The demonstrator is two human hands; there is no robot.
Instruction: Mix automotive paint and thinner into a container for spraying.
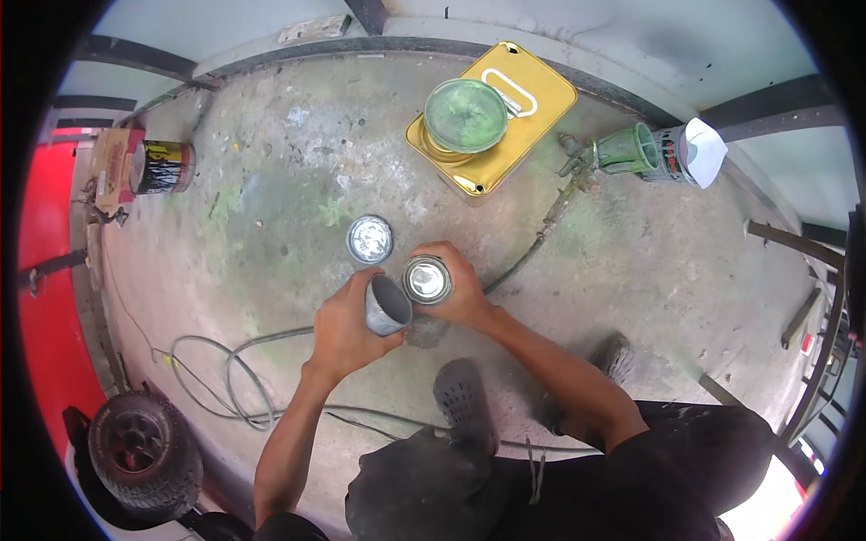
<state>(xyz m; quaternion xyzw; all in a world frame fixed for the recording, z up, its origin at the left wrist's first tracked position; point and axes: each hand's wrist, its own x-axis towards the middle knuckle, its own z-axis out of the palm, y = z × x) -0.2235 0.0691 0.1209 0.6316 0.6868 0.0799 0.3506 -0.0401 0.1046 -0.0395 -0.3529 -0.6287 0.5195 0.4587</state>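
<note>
My left hand point(345, 332) is wrapped round a grey cup point(389, 307), which is tilted with its mouth toward the right; its inside is grey and looks dark. Close beside it, my right hand point(458, 287) grips a small round tin point(427, 279) with a shiny silver top face. I cannot tell whether that face is a lid or the tin's contents. Cup and tin are side by side, almost touching. Just beyond them, a round silvery lid point(370, 239) lies on the concrete floor, touched by neither hand.
A gold metal can point(537, 86) lies farther off, with a green-stained round container point(465, 115) on it. To its right are a green-stained cup point(622, 151) and a paper-topped can point(667, 155). A hose point(230, 361) loops across the floor. A wheel point(144, 451) stands lower left, a black-and-yellow can point(165, 168) upper left.
</note>
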